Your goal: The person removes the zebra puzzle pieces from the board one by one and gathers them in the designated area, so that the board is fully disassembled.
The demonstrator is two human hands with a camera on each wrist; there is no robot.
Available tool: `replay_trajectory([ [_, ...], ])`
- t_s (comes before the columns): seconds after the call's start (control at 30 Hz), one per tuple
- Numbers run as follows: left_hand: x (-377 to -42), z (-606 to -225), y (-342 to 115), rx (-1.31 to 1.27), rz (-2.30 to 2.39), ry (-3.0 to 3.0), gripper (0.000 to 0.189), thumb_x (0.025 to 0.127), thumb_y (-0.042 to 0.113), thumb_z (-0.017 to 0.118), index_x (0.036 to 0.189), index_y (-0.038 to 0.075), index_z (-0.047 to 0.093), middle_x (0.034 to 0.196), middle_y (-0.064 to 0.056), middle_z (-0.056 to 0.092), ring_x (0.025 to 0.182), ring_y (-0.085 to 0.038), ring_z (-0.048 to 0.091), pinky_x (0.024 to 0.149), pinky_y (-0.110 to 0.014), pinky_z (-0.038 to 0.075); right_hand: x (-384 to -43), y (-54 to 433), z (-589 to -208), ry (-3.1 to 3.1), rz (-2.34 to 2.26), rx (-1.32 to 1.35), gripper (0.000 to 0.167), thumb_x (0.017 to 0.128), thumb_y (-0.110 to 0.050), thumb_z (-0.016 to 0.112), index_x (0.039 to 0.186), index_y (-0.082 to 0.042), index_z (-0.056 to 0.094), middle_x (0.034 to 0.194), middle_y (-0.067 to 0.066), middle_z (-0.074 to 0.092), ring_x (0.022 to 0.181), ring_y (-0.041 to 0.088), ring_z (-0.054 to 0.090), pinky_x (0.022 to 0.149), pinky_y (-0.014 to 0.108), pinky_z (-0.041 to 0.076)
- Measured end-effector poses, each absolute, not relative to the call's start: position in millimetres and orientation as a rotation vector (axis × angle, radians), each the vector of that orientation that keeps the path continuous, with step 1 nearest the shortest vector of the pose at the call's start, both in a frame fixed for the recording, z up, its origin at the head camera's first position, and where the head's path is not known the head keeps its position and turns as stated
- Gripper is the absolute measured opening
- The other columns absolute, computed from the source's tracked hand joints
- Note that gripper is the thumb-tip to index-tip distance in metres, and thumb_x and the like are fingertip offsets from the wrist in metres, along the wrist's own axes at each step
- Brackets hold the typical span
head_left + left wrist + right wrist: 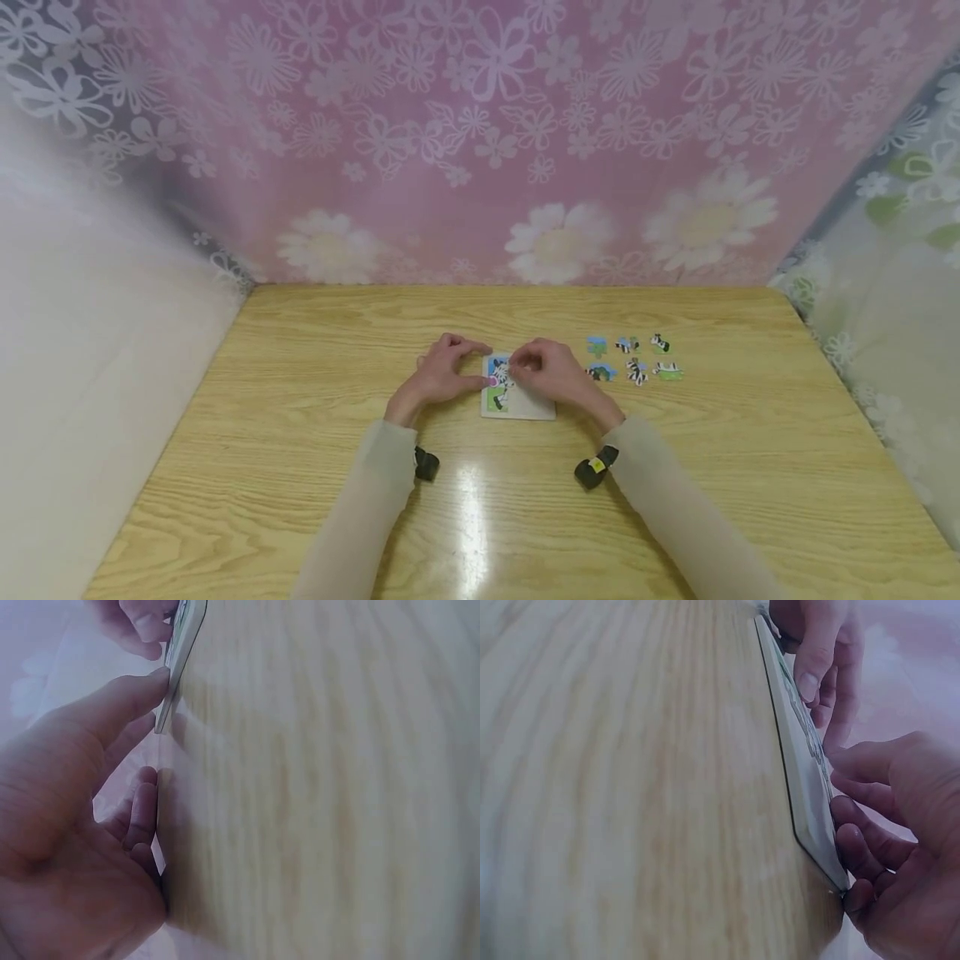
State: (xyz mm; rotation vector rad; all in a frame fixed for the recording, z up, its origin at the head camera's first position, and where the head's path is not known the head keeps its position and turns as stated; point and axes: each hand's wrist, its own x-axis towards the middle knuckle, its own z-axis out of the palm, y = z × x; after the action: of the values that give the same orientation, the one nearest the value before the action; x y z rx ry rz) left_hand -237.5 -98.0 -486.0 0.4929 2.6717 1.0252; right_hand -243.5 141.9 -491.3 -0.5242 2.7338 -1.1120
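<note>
A pale puzzle board (534, 408) lies on the table, its left side filled with zebra-picture pieces (497, 397) in blue, green and black-and-white. My left hand (438, 373) is beside the board's left edge; its thumb (142, 691) presses there, the other fingers spread toward the upper left corner. Over the board, my right hand (551, 372) has thumb and forefinger brought together, pinching at the right edge of a puzzle piece with the zebra's face (502, 372). Those fingertips partly cover that piece. In the right wrist view, the right hand's other fingers (866, 844) curl by the board's edge.
Several loose puzzle pieces lie in two rows right of the board, among them a zebra-striped piece (636, 372) and a blue-and-green piece (597, 346). The wood-grain table (300, 467) meets a pink flowered curtain (450, 167) at the back.
</note>
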Motion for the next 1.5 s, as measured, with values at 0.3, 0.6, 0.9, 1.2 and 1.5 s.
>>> replay_trajectory([
  [0.3, -236.0, -484.3, -98.5, 0.487, 1.001, 2.653, 0.056, 0.091, 0.042, 0.076, 0.143, 0.032, 0.060, 0.138, -0.008, 0.045, 0.124, -0.028, 0.042, 0.094, -0.050, 0.028, -244.3, 139.1, -494.3, 2.770, -1.065, -0.555, 0.015, 0.091, -0.026, 0.077, 0.102, -0.016, 0.080, 0.100, 0.005, 0.068, 0.082, 0.017, 0.053, 0.072, 0.031, 0.042],
  [0.6, -235.4, -482.7, -96.1, 0.470, 0.986, 2.662, 0.056, 0.091, 0.043, 0.076, 0.144, 0.032, 0.059, 0.140, -0.009, 0.045, 0.126, -0.030, 0.042, 0.097, -0.052, 0.028, -243.8, 137.3, -494.4, 2.777, -1.080, -0.556, 0.013, 0.091, -0.025, 0.076, 0.099, -0.017, 0.081, 0.099, 0.005, 0.067, 0.079, 0.018, 0.052, 0.071, 0.032, 0.041],
  [0.9, -236.5, -484.7, -94.3, 0.447, 1.002, 2.672, 0.054, 0.090, 0.043, 0.077, 0.141, 0.033, 0.061, 0.138, -0.007, 0.046, 0.124, -0.029, 0.043, 0.091, -0.047, 0.027, -242.5, 131.6, -492.1, 2.773, -1.093, -0.463, 0.011, 0.090, -0.025, 0.077, 0.096, -0.016, 0.080, 0.099, 0.005, 0.067, 0.086, 0.019, 0.055, 0.076, 0.033, 0.042],
  [1.2, -238.0, -486.0, -94.5, 0.430, 0.983, 2.679, 0.055, 0.090, 0.044, 0.078, 0.141, 0.034, 0.061, 0.138, -0.007, 0.046, 0.125, -0.029, 0.043, 0.088, -0.045, 0.026, -243.3, 125.6, -491.8, 2.790, -1.043, -0.421, 0.012, 0.091, -0.025, 0.076, 0.096, -0.014, 0.080, 0.102, 0.006, 0.066, 0.092, 0.021, 0.058, 0.082, 0.035, 0.045],
  [1.5, -238.2, -486.9, -94.2, 0.417, 1.004, 2.676, 0.054, 0.089, 0.045, 0.078, 0.139, 0.035, 0.062, 0.136, -0.005, 0.047, 0.125, -0.029, 0.043, 0.093, -0.048, 0.027, -239.5, 126.9, -491.3, 2.739, -1.170, -0.361, 0.010, 0.092, -0.025, 0.074, 0.095, -0.016, 0.077, 0.099, 0.004, 0.069, 0.091, 0.021, 0.057, 0.082, 0.035, 0.042],
])
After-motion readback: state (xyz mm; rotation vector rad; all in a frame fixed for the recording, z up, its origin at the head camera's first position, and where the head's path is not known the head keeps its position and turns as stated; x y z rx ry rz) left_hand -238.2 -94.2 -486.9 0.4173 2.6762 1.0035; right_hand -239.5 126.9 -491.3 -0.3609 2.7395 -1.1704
